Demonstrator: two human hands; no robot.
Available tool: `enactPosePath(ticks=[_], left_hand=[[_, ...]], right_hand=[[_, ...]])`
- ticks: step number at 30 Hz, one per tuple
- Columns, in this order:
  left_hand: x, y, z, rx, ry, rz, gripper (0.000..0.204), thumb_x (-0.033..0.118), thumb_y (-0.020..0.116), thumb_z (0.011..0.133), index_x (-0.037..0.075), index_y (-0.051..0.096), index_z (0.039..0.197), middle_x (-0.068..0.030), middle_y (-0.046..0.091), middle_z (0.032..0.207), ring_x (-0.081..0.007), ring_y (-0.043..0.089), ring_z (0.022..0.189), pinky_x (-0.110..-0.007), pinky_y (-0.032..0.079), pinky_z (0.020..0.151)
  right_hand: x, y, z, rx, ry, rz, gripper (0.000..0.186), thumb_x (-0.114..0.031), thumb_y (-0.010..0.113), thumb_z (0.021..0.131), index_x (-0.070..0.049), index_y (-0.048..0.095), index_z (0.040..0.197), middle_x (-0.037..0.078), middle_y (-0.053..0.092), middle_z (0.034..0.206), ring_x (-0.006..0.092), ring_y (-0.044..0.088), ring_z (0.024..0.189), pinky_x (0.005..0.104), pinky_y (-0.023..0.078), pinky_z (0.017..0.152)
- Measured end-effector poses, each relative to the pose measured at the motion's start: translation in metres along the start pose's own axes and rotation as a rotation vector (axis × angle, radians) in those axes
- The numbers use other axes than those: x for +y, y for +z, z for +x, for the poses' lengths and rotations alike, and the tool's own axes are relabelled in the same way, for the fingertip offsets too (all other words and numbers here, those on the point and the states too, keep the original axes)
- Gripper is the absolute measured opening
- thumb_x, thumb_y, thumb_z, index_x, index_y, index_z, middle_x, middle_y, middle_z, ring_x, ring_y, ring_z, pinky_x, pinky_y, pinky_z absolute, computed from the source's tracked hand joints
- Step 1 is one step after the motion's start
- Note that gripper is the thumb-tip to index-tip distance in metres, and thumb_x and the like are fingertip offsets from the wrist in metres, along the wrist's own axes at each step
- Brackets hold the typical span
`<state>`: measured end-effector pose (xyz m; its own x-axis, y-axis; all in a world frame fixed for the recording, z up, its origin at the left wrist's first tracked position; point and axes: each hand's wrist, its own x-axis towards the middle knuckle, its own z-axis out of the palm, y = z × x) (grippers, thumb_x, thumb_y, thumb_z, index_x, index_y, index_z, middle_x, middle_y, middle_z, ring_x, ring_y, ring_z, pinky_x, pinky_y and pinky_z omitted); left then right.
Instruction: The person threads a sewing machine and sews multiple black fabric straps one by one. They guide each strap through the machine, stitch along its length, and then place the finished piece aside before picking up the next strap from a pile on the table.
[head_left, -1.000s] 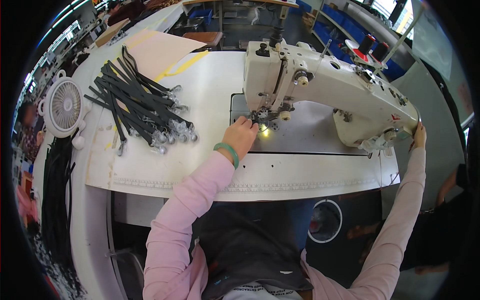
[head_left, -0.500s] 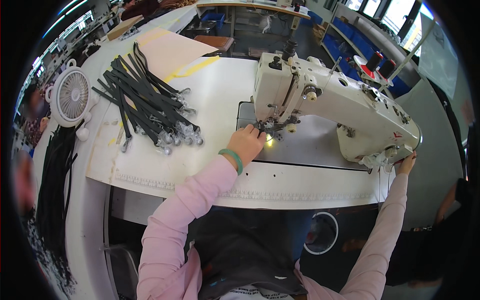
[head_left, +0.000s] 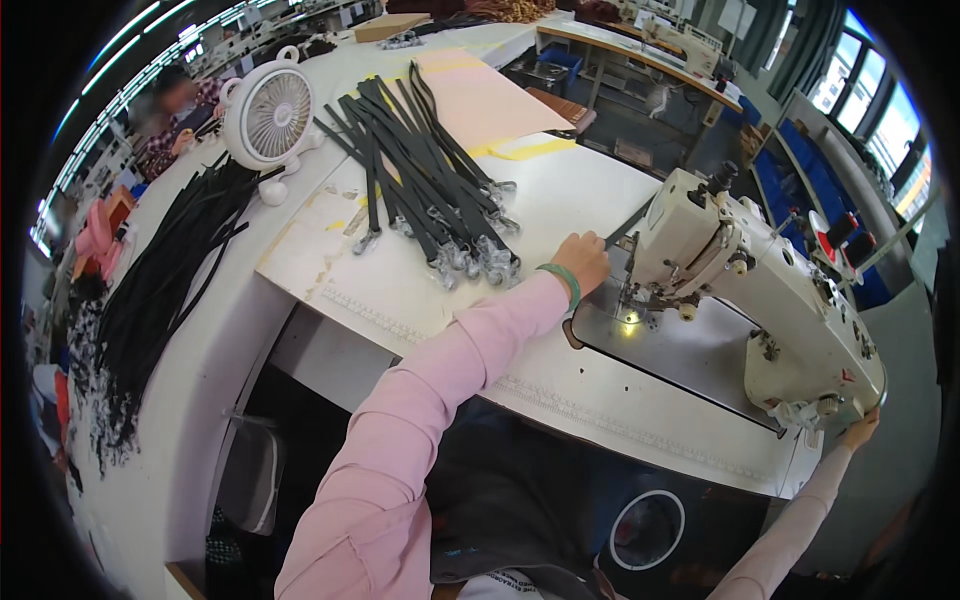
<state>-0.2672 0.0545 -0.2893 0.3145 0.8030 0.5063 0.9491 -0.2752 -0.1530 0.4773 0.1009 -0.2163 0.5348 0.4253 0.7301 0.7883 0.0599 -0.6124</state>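
My left hand [head_left: 585, 262], fingers curled, grips a dark strap [head_left: 627, 225] just left of the white sewing machine's head [head_left: 670, 235], whose small lamp lights the steel bed [head_left: 675, 355]. My right hand [head_left: 860, 430] is closed on the handwheel [head_left: 873, 395] at the machine's right end, partly hidden by it. Beside my left hand, black straps [head_left: 400, 150] with clear-wrapped ends [head_left: 445, 262] lie in a pile on the white table [head_left: 350, 285], partly over pink sheeting [head_left: 480, 90] with yellow tape.
A white fan [head_left: 275, 115] and a bundle of long black strips [head_left: 165, 270] are on the left ledge. Beyond sits a co-worker [head_left: 170, 120]. A bucket [head_left: 645, 530] stands below the table. Thread spools [head_left: 840, 245] and blue bins [head_left: 780, 180] are at right.
My left hand has moved from beside the needle back and leftward along the table, with the strap now showing. My right hand stays at the wheel. The view has swung leftward.
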Motion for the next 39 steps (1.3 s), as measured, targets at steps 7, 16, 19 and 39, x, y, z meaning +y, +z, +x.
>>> enactPosePath(ticks=[7,16,19,39], left_hand=[[-0.006,-0.025,-0.009,-0.247,-0.069,-0.006,0.037,0.018,0.057,0.079,0.014,0.046,0.114,-0.0054,0.053,0.092,-0.0214,0.053,0.087,-0.032,0.045,0.066],[0.036,-0.075,-0.048,-0.659,-0.028,-0.089,0.06,0.016,0.052,0.083,0.031,0.03,0.136,-0.014,0.05,0.1,-0.0268,0.061,0.08,-0.033,0.05,0.064],[0.037,-0.072,-0.032,-0.637,0.054,0.026,0.055,0.017,0.046,0.086,0.031,0.03,0.136,-0.0143,0.05,0.099,-0.0263,0.061,0.081,-0.033,0.05,0.063],[-0.039,-0.092,-0.035,-0.215,-0.005,-0.164,0.053,0.026,0.054,0.083,0.016,0.033,0.131,-0.0142,0.045,0.117,-0.0293,0.052,0.101,-0.037,0.047,0.078]], right_hand=[[-0.051,0.004,-0.058,-0.352,0.526,0.428,0.05,-0.046,0.039,0.091,-0.007,0.04,0.123,0.011,0.052,0.113,0.0213,0.056,0.091,0.0301,0.049,0.067],[-0.071,0.016,-0.071,-0.177,0.469,0.58,0.047,-0.042,0.039,0.093,-0.006,0.038,0.123,0.009,0.05,0.113,0.0205,0.054,0.097,0.0333,0.048,0.077],[-0.067,0.009,-0.07,-0.148,0.482,0.682,0.045,-0.04,0.039,0.093,-0.006,0.038,0.122,0.009,0.049,0.114,0.021,0.052,0.1,0.0343,0.046,0.081],[-0.036,0.024,-0.053,-0.265,0.52,0.449,0.051,-0.039,0.033,0.095,-0.002,0.036,0.13,0.013,0.045,0.125,0.0246,0.05,0.107,0.0347,0.045,0.083]])
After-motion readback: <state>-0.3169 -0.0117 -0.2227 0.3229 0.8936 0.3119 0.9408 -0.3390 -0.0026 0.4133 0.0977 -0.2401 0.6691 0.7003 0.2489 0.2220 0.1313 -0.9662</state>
